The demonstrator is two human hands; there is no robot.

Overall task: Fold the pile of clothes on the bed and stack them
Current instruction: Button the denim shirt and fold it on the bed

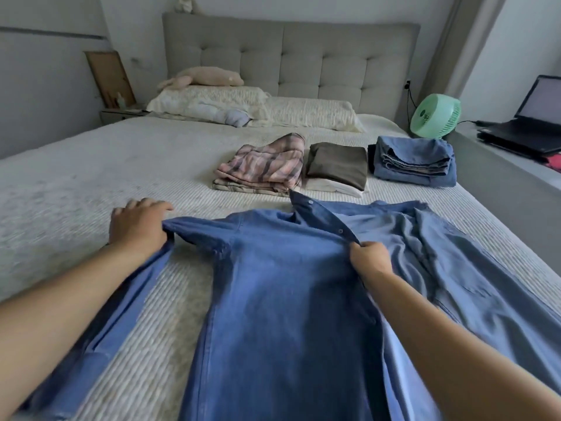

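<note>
One blue denim shirt lies spread, buttons up, across the near part of the bed; two hands work it. The left hand has its fingers curled round the shoulder end of one sleeve, which trails back under the forearm; the right hand pinches the buttoned front edge just below the collar. Three folded stacks sit beyond the shirt, side by side: a plaid stack, a brown-topped stack over pale cloth, and a folded denim stack near the right edge. Two pillows lie at the headboard; one green fan stands beside the bed.
</note>
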